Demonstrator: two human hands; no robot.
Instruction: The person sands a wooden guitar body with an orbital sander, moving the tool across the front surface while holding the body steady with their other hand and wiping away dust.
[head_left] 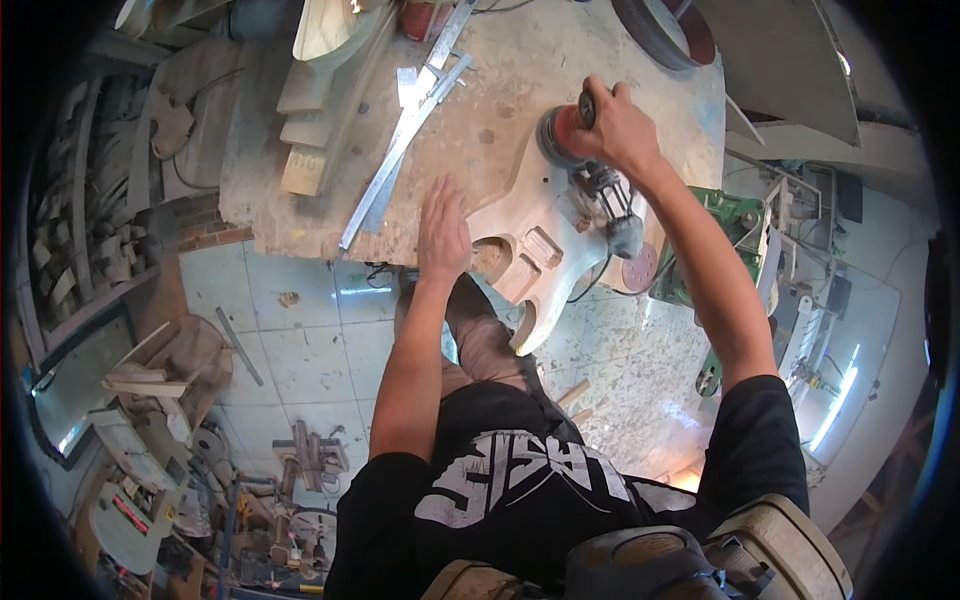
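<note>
In the head view, the only one we have, we judge that the sanding of the unfinished wooden guitar body [520, 225] is in hand. It lies flat on the rough desk [500, 80], near its front edge, with its pointed horns sticking out over the tiled floor [300, 330]. Our right hand [615, 125] has its grip pressed together around the angle grinder [600, 175], and the red sanding disc [558, 135] seems to sit on the far end of the body, though we cannot see the contact itself. Our left hand [443, 230] lies flat with the fingers spread, beside the body, touching the desk and maybe the edge of the wood; it holds nothing. For the next move we think the disc must be kept flat and light on the wood, while the left hand keeps the body from sliding. Some things are hard to make out: the hand hides a part of the disc, so we cannot tell if it turns. The metal rulers [405, 140] further back are clear, but the wooden pieces [305, 120] at the left and the green machine [735, 215] at the right are bent by the lens and partly cut off.
</note>
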